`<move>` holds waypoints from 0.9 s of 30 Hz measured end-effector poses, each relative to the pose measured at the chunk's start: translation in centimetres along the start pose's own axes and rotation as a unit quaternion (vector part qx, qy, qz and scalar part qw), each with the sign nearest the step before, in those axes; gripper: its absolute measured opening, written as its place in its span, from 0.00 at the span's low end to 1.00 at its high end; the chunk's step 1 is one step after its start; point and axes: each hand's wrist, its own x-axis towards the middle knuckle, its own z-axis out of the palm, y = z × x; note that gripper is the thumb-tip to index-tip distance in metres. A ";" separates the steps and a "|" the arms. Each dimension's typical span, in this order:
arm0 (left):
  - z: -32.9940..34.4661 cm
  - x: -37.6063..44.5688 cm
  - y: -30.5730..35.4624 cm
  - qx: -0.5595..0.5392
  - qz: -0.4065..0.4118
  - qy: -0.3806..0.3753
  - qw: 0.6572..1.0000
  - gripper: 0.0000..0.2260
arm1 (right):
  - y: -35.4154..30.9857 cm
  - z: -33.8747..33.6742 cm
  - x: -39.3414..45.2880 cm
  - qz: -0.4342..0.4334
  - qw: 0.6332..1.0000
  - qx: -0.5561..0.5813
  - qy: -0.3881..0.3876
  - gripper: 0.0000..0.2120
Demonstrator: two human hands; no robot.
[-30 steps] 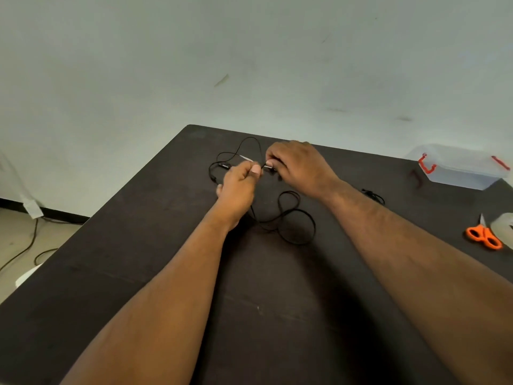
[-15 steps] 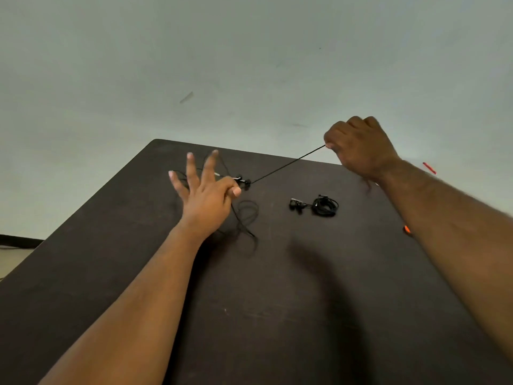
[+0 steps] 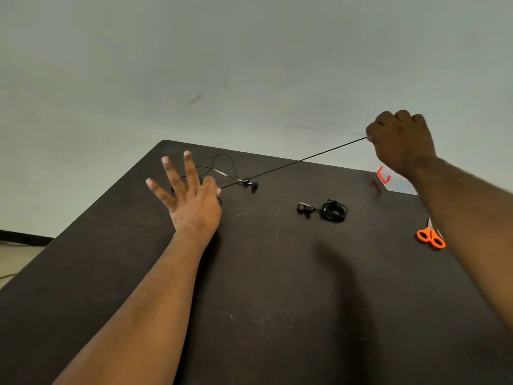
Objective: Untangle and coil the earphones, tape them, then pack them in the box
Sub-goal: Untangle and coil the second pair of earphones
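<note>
**Earphone cord drawn taut between two hands**

I see the earphones (image 3: 294,163) as a thin black cord, smooth and round, stretched in a straight line above the desk (image 3: 277,287). Its long axis runs from low on the left, near the desk's far edge, up and to the right. My left hand (image 3: 191,201) pinches the lower end between thumb and forefinger, with the other three fingers spread straight and fanned upward. My right hand (image 3: 401,143) is raised off the desk, curled into a fist around the upper end of the cord.

Beyond the left hand the rest of the cord lies slack on the desk in loose loops, with two small black earbuds (image 3: 251,184) just beside the taut line.

A second set (image 3: 331,211) lies well to the right, wound into a tight black bundle with its buds poking out on the left side.

Orange-handled scissors (image 3: 431,238) lie near the right edge, partly hidden by my right forearm. A clear plastic box (image 3: 399,184) with a red latch shows behind the right wrist.

The desk is dark brown, matte, with faint scratches and specks. Behind it stands a plain pale wall (image 3: 249,65) with a few scuffs. A strip of light floor (image 3: 16,257) and dark skirting shows at far left.
</note>
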 end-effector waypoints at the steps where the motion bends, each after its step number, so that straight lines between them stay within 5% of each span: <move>1: -0.1 0.0 0.2 0.001 0.005 0.005 1.000 0.06 | 0.1 0.3 0.0 0.013 1.000 -0.009 -0.013 0.04; 12: -0.4 -0.5 1.5 -0.107 0.067 0.026 0.992 0.05 | -2.4 1.8 -6.9 0.202 0.967 0.051 -0.143 0.09; 18: -1.8 -1.7 2.9 -0.256 0.184 0.088 0.945 0.07 | -4.8 -2.0 -13.2 0.316 0.907 0.243 -0.135 0.07; 22: -2.0 -3.3 4.8 -0.261 0.267 0.080 0.924 0.06 | -7.7 -4.1 -16.0 0.305 0.900 0.201 -0.237 0.13; 25: -1.7 -3.9 5.4 -0.288 0.316 0.062 0.902 0.03 | -11.1 -5.8 -14.6 0.280 0.902 0.308 -0.115 0.16; 27: -1.4 -4.2 5.5 -0.319 0.340 0.036 0.884 0.02 | -14.2 -7.0 -12.8 0.245 0.837 0.490 -0.020 0.15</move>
